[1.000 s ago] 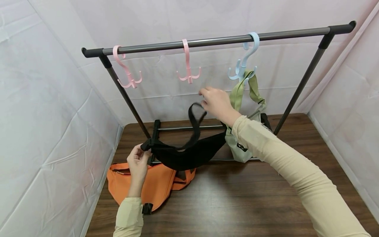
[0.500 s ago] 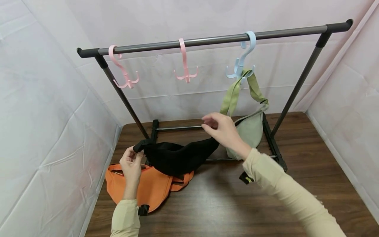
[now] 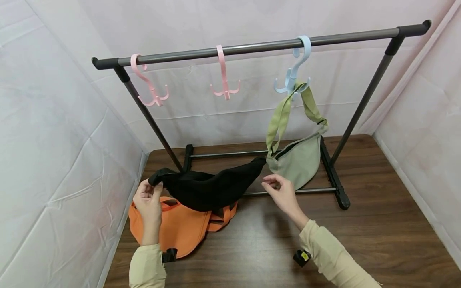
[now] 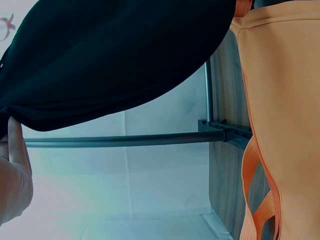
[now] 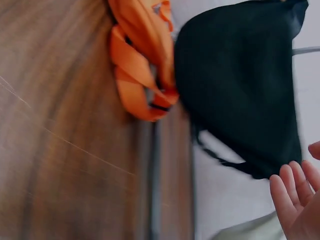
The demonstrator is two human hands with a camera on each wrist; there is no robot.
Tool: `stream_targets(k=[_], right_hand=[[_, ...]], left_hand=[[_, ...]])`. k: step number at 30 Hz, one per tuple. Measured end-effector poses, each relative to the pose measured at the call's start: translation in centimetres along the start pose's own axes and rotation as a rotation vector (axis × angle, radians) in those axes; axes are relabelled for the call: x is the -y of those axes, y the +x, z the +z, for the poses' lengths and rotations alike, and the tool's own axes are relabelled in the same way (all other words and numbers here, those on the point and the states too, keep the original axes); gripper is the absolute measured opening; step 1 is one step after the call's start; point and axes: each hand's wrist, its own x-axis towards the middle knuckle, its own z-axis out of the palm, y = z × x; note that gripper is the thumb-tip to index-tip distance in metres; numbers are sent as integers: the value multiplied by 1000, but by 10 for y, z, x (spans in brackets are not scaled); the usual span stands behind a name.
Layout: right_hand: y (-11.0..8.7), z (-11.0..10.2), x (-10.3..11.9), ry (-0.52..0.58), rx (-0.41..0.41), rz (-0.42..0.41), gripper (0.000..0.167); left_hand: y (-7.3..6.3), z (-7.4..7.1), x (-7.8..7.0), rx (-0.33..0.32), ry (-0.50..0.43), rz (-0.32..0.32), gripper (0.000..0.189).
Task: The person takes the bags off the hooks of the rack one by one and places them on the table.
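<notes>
In the head view a black waist bag [image 3: 212, 188] is stretched sideways above the table, its left end pinched by my left hand [image 3: 147, 204]. The left wrist view shows the same black bag [image 4: 115, 60] with my left fingers [image 4: 17, 145] at its corner. My right hand [image 3: 282, 194] is just below the bag's right end, fingers loosely bent and holding nothing. In the right wrist view the fingertips overlap that end; whether they touch cannot be told. Under the black bag lies an orange waist bag [image 3: 183, 230]. The black bag's strap is mostly hidden behind it.
A dark rack bar [image 3: 259, 47] carries two pink hooks [image 3: 223, 72] [image 3: 149, 86] and a blue hook [image 3: 293, 76]. From the blue hook a grey-green waist bag [image 3: 300, 160] hangs by its strap. The rack's base [image 3: 333, 176] stands on the wooden table [image 3: 259, 248].
My right hand has let the black strap drop and has come down toward the front. My left hand has moved slightly left and down with the black waist bag.
</notes>
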Motion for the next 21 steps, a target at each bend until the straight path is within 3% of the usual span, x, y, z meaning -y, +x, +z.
stream_targets(k=[5,9,15,21], right_hand=[[-6,12,-18,125,-35,161,17],[-3,26,-41,283,-25,276,26],[1,37,-44,441,-25,311,25],[0,36,-40,470,-12,337,21]], left_hand=[[2,-5,-8,-21,-62,12,14],[1,-10,-13,-9,-68,-29,18],[-2,-16,-15,29,-92,-93,18],[-6,-17,-13,57,-86,-170,20]])
